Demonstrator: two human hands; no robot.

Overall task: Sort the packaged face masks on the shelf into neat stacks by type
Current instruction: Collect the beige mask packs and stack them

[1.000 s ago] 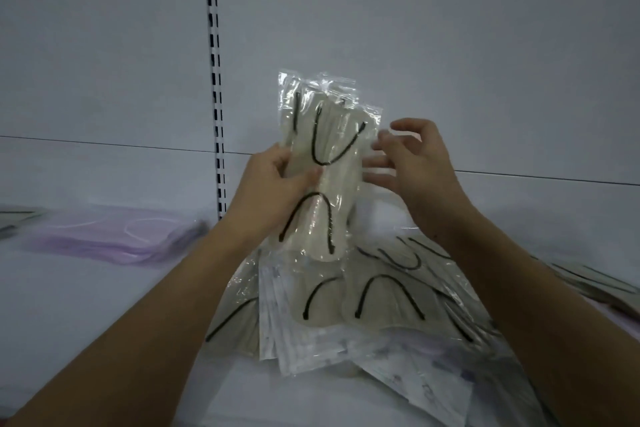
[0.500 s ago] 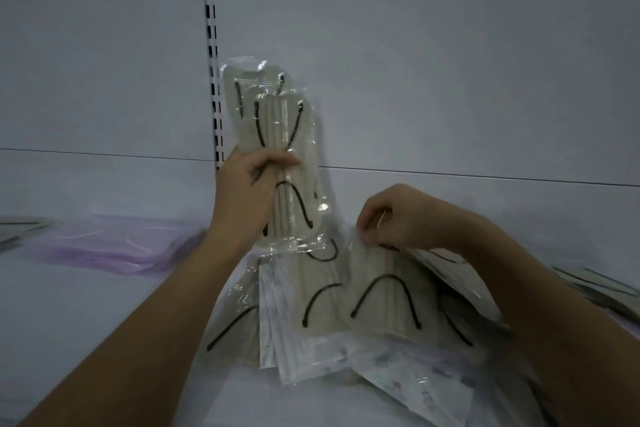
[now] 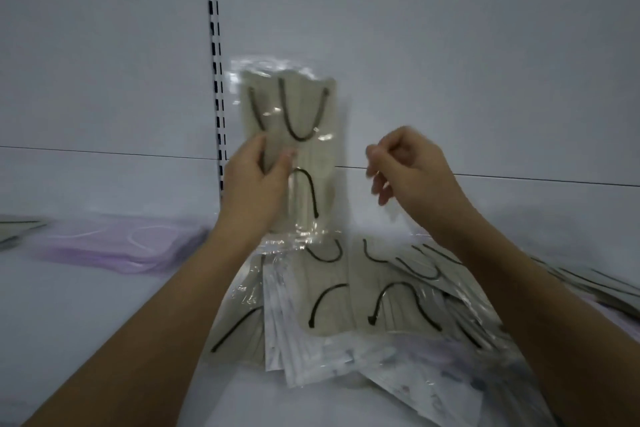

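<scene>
Lifted off the heap since half a second ago: right hand [image 3: 412, 170], fingers loosely curled, holding nothing. Left hand [image 3: 256, 180] gripping upright beige mask packs [image 3: 294, 146] above heap of packs [image 3: 363, 295].

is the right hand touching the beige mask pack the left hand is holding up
Apart. The head view shows bare wall between the right hand and the beige mask pack gripped by the left hand.

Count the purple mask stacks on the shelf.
1 clearly: the purple mask stack lies flat on the shelf, left of the left hand. A purple tint at the far right edge may be another; too blurred.
</scene>
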